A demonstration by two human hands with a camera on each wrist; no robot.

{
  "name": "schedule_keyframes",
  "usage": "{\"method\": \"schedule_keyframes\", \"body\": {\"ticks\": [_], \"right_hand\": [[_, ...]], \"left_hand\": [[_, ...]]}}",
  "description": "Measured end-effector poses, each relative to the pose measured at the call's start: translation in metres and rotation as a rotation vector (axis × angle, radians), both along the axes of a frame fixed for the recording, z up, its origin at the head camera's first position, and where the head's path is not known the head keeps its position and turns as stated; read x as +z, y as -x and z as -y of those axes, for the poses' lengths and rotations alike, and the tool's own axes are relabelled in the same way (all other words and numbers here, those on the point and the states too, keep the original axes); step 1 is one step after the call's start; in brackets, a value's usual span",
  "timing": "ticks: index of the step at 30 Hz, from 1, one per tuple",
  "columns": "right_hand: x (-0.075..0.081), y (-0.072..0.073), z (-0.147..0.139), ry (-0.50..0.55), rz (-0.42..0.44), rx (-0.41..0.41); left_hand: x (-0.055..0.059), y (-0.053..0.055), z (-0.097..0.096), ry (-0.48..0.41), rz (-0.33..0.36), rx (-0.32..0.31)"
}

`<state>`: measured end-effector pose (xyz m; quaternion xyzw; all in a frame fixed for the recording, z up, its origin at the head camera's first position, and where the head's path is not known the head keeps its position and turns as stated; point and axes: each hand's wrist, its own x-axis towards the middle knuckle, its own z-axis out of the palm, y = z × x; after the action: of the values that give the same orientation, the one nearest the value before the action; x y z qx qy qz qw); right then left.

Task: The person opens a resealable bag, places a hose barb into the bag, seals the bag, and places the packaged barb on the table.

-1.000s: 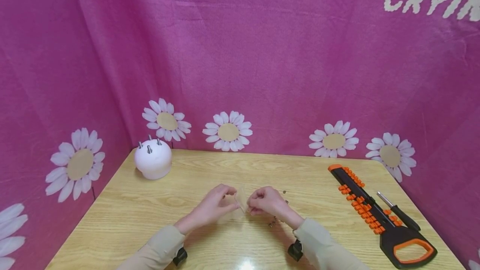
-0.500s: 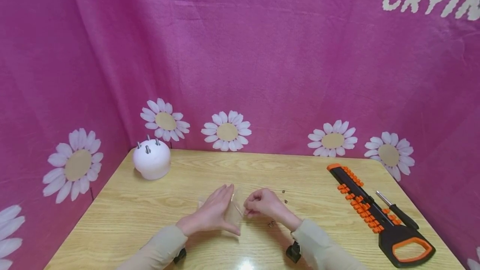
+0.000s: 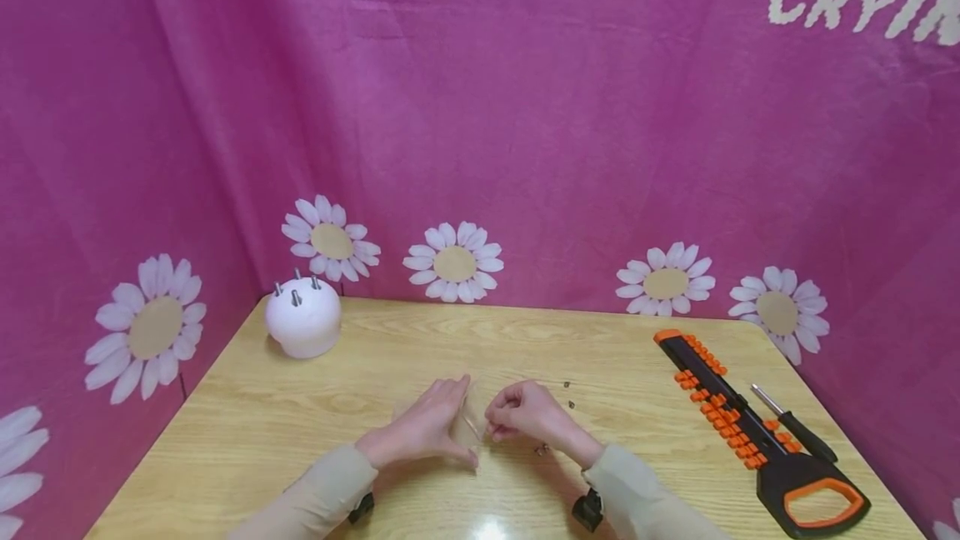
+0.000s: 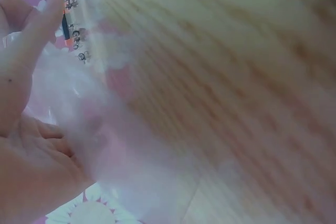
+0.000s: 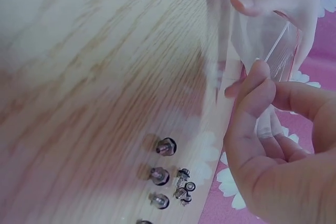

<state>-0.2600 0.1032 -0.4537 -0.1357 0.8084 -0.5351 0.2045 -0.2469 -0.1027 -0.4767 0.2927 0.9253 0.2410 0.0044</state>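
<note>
Bag (image 5: pixel 262 35), clear and with a pale strip along it, sits between the two hands over the front middle of the table (image 3: pixel 487 340). The left hand (image 3: pixel 422 425) has just changed: a second ago its thumb and fingertips closed in at the bag, and now its grip is spread, with the film lying against the palm. That probably steadies the bag from behind and leaves the finer work to the right hand (image 3: pixel 528 412). There the grip is pressed together at the near end of the strip, seemingly pinching the bag's edge; whether anything else is caught inside cannot be told. The metal bits (image 5: pixel 159 176) lie loose on the table, just beside the right hand towards the right edge. The white holder (image 3: pixel 303 323) stands by the back left corner; the rack (image 3: pixel 795 473) and screwdriver (image 3: pixel 810 437) lie along the right edge.
</note>
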Motion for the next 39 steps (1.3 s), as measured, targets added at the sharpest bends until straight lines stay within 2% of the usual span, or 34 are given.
{"method": "schedule_keyframes", "body": {"ticks": [4,10,15,21,24,28,35,39], "right_hand": [[-0.002,0.000,0.000,-0.009,-0.011,-0.016],[-0.007,-0.002,-0.001,-0.001,-0.010,-0.006],[-0.008,-0.002,-0.004,-0.019,-0.021,-0.011],[-0.007,0.003,-0.016,-0.074,-0.129,-0.033],[-0.003,0.009,-0.025,-0.127,-0.188,-0.080],[0.001,0.021,-0.039,-0.172,-0.218,-0.148],[0.007,0.045,-0.071,-0.178,-0.247,-0.215],[0.005,0.054,-0.088,-0.283,-0.320,-0.201]], "left_hand": [[-0.001,0.004,0.002,-0.071,0.035,-0.002],[-0.002,0.007,0.008,-0.167,0.157,-0.030],[-0.005,0.009,0.010,-0.221,0.211,-0.059],[-0.010,0.010,0.008,-0.254,0.182,-0.066],[-0.012,0.010,0.007,-0.267,0.161,-0.053],[-0.013,0.012,0.007,-0.266,0.149,-0.027],[-0.007,0.017,0.009,-0.215,0.152,-0.065],[-0.003,0.018,0.008,-0.191,0.179,-0.054]]}}
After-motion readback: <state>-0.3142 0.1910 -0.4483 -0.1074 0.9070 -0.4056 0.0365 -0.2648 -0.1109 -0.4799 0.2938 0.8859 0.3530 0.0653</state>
